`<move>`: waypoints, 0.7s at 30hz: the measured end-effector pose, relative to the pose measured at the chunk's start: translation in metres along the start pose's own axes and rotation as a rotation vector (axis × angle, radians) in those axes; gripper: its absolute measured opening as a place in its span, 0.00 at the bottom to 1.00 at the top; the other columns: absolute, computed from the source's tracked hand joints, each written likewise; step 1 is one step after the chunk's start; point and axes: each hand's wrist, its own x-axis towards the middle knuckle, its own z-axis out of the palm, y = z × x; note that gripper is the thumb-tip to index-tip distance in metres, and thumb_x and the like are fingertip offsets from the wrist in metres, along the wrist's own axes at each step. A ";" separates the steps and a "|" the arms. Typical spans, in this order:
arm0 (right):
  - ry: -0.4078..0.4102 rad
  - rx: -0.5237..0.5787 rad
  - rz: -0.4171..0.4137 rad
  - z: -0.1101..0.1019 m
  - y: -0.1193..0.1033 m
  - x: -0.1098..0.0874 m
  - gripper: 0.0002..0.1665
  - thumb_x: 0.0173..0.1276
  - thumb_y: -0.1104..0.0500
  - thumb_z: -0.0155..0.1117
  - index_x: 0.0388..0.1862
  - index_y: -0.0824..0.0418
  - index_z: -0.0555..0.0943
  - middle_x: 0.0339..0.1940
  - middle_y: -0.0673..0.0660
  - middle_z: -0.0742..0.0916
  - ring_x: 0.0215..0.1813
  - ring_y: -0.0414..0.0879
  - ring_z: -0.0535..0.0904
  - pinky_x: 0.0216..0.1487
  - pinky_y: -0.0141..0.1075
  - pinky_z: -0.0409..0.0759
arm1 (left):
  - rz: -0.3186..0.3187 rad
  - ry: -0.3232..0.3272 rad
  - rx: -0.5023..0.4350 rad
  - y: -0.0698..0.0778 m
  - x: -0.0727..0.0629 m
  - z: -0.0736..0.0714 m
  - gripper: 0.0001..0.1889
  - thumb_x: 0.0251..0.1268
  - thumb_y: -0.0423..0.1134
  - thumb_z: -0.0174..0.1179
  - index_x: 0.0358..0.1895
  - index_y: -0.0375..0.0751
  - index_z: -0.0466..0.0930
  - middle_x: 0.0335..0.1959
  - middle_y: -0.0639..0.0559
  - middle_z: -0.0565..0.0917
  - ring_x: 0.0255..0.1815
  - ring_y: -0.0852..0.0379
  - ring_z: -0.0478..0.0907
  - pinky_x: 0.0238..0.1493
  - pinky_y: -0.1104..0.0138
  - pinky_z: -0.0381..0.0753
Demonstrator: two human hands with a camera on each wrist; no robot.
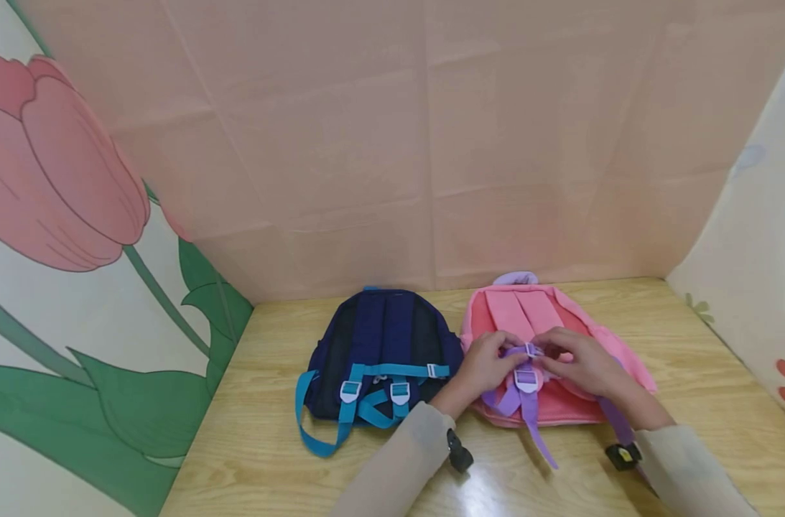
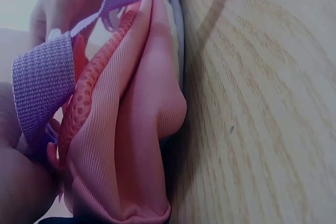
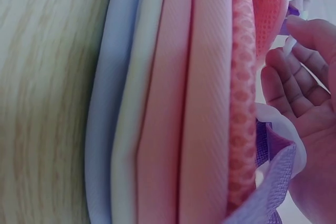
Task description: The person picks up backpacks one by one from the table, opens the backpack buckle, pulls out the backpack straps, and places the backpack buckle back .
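A pink backpack lies with its shoulder-strap side up, purple webbing straps across its lower half. My left hand pinches a purple strap over the bag's middle. Opposite it, my right hand pinches a small white buckle on that strap between thumb and fingertips. Just below, a white slider sits on another purple strap, whose loose tail hangs toward the table's front. In the left wrist view, a loop of purple webbing partly hides the left hand. The right wrist view shows the bag's pink side panels.
A navy backpack with teal straps lies close to the pink one, on its left. Both bags are on a wooden table. A plain pinkish cloth hangs behind, with a tulip-print panel at the left.
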 end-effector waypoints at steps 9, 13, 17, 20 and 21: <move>-0.009 -0.033 -0.014 -0.001 -0.001 0.002 0.19 0.61 0.67 0.75 0.50 0.53 0.84 0.38 0.40 0.84 0.39 0.32 0.79 0.42 0.34 0.82 | -0.078 0.012 -0.107 0.002 -0.001 0.002 0.08 0.67 0.44 0.68 0.47 0.52 0.83 0.40 0.66 0.83 0.38 0.72 0.75 0.42 0.76 0.76; -0.008 -0.029 -0.031 -0.002 -0.001 0.003 0.20 0.60 0.68 0.75 0.50 0.54 0.84 0.39 0.42 0.85 0.39 0.32 0.80 0.42 0.32 0.82 | -0.056 -0.014 -0.124 0.002 -0.001 -0.002 0.09 0.66 0.42 0.68 0.47 0.51 0.82 0.39 0.66 0.83 0.39 0.72 0.75 0.43 0.76 0.76; 0.014 -0.027 -0.053 -0.003 -0.001 0.002 0.21 0.59 0.69 0.76 0.50 0.54 0.84 0.39 0.43 0.85 0.38 0.32 0.80 0.41 0.32 0.82 | -0.021 -0.058 -0.126 -0.002 0.001 -0.006 0.08 0.70 0.42 0.65 0.48 0.50 0.82 0.41 0.63 0.84 0.40 0.71 0.77 0.45 0.76 0.77; 0.032 -0.025 -0.067 -0.003 0.000 0.002 0.22 0.56 0.69 0.77 0.49 0.54 0.85 0.39 0.44 0.86 0.38 0.33 0.81 0.41 0.31 0.82 | -0.030 -0.078 -0.099 -0.005 0.004 -0.009 0.07 0.73 0.44 0.62 0.49 0.50 0.84 0.42 0.63 0.85 0.42 0.71 0.78 0.47 0.75 0.77; 0.034 -0.024 -0.070 -0.004 0.000 0.001 0.22 0.56 0.70 0.77 0.49 0.55 0.85 0.39 0.44 0.86 0.38 0.33 0.81 0.41 0.30 0.82 | -0.035 -0.084 -0.083 -0.005 0.005 -0.009 0.08 0.74 0.44 0.61 0.49 0.50 0.84 0.42 0.63 0.85 0.42 0.71 0.78 0.48 0.74 0.77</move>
